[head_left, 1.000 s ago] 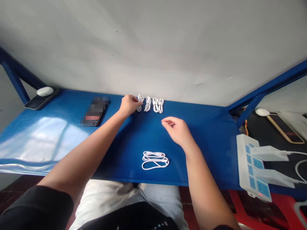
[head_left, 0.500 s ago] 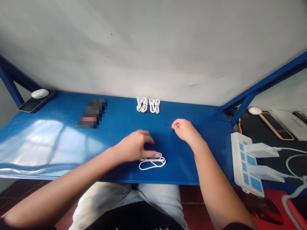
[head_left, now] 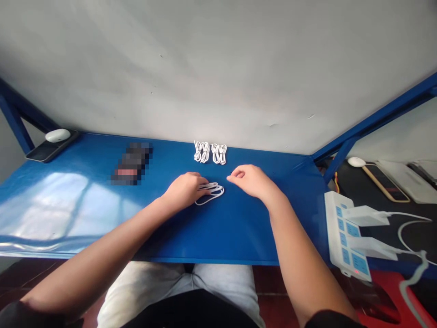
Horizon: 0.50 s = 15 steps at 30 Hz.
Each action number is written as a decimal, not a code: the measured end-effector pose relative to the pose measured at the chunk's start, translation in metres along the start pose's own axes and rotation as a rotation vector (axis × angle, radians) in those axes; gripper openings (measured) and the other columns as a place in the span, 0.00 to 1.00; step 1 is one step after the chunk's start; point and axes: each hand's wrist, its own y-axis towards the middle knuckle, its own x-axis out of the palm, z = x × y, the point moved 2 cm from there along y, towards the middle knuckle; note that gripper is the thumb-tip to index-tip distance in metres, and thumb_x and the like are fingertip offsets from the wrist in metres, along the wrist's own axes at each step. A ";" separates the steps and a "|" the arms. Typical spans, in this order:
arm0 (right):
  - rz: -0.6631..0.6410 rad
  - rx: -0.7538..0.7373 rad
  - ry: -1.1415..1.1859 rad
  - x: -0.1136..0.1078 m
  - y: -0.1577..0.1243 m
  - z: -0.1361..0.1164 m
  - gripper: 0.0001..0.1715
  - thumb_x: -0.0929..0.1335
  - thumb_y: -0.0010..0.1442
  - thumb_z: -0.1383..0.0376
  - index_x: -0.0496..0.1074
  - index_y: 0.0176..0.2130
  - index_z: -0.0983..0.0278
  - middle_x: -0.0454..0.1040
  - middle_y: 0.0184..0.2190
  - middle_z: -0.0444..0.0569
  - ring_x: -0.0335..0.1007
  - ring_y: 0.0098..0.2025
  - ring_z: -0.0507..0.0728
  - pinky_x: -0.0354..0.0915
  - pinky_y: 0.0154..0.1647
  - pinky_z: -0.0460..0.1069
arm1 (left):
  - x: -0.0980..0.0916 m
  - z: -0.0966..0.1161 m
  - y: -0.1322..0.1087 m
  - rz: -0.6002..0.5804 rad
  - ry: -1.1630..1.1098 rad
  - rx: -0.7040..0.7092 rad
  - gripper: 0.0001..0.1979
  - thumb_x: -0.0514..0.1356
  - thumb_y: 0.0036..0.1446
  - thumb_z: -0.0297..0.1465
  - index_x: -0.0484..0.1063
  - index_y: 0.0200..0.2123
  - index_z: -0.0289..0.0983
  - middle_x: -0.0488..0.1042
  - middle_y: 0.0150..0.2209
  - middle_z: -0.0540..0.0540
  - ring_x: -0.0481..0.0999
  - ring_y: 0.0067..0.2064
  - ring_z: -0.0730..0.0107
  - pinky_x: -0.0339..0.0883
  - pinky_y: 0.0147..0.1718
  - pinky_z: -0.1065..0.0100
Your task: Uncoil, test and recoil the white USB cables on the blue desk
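My left hand (head_left: 186, 189) is closed on a loosely coiled white cable (head_left: 215, 188), its loops sticking out to the right past the fingertips just above the blue table. To the right, my right hand (head_left: 251, 180) is in a pinch, fingertips close to the coil but apart from it. A thin black tie sits in that pinch; only a small dark bit shows now. Several white cable bundles (head_left: 201, 151), each bound round the middle with a dark tie, lie in a row farther back near the wall.
The blue table (head_left: 221, 232) meets a grey wall. A pixelated dark object (head_left: 131, 164) lies left of my hands. Far left, a white mouse (head_left: 58, 135) rests on a dark tray (head_left: 44, 152). At right stands a white power strip (head_left: 336, 228) with plugged-in chargers (head_left: 367, 215).
My left hand has taken hold of the coiled cable and carried it up and away from the table's front edge. The right hand has moved left towards it, bringing the black tie.
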 end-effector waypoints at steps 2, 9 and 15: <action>-0.106 0.017 0.058 0.012 -0.004 -0.003 0.22 0.73 0.55 0.47 0.75 0.25 0.61 0.78 0.25 0.51 0.67 0.22 0.54 0.57 0.23 0.49 | -0.003 -0.006 0.006 0.055 -0.053 -0.058 0.15 0.64 0.59 0.44 0.84 0.38 0.40 0.80 0.33 0.42 0.75 0.33 0.63 0.62 0.31 0.67; -0.047 -0.012 0.209 0.052 -0.002 0.000 0.26 0.77 0.48 0.47 0.69 0.17 0.60 0.66 0.13 0.43 0.59 0.16 0.51 0.53 0.20 0.48 | 0.003 -0.019 -0.002 0.064 -0.327 -0.196 0.14 0.63 0.58 0.42 0.83 0.38 0.39 0.82 0.31 0.47 0.76 0.29 0.66 0.65 0.28 0.69; -0.076 -0.043 0.287 0.062 -0.004 -0.011 0.16 0.73 0.54 0.53 0.77 0.27 0.62 0.74 0.18 0.45 0.67 0.20 0.53 0.55 0.20 0.47 | 0.009 -0.017 -0.005 0.010 -0.456 -0.198 0.12 0.63 0.54 0.34 0.83 0.40 0.39 0.81 0.30 0.48 0.78 0.31 0.67 0.70 0.30 0.70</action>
